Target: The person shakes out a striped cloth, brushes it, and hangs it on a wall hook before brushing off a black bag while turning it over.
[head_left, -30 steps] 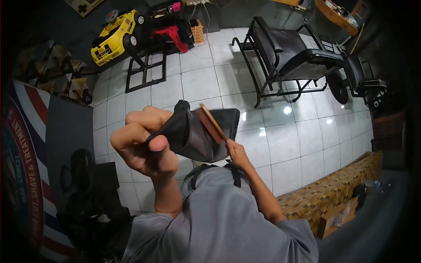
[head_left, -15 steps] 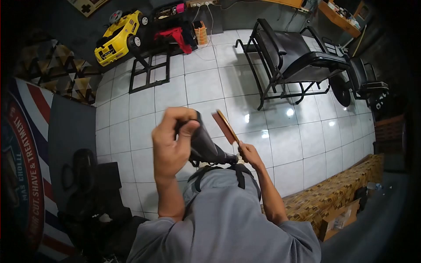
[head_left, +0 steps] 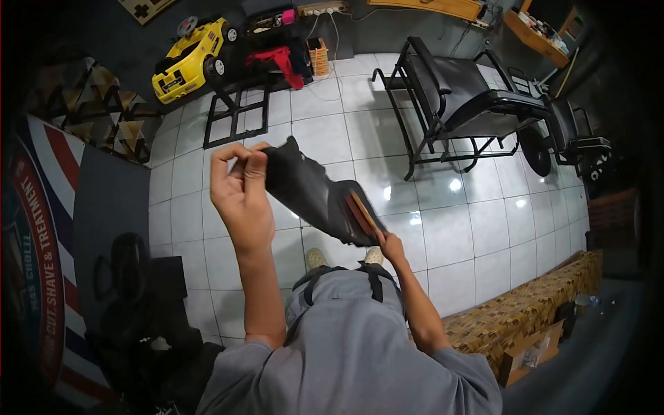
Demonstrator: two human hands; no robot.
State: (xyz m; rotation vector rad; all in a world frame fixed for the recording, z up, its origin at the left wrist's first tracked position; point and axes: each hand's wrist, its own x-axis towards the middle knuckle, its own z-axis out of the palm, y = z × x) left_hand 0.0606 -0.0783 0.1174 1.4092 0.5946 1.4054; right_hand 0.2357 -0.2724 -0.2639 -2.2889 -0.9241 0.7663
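My left hand (head_left: 242,190) is raised in front of me, its fingers closed on one end of a black, leather-like sheet (head_left: 304,190). The sheet slants down to the right, with a ragged edge and a dull sheen. In my right hand (head_left: 391,247) is a long-handled brush (head_left: 366,216) with a wooden back and reddish-brown bristles. Its bristle side faces left and overlaps the lower right end of the sheet. Below the sheet, my pale shoes (head_left: 317,258) stand on the tiled floor.
A black barber chair (head_left: 460,79) stands ahead to the right, and a black metal frame (head_left: 238,117) lies on the floor ahead left. Beyond it is a yellow toy car (head_left: 190,62). A bench with a woven-pattern cover (head_left: 512,311) runs along my right, with a cardboard box (head_left: 529,353) beside it.
My left hand has moved left and slightly forward, spreading the black sheet out in front of me. The brush now overlaps the sheet, where before it was over the floor tiles.
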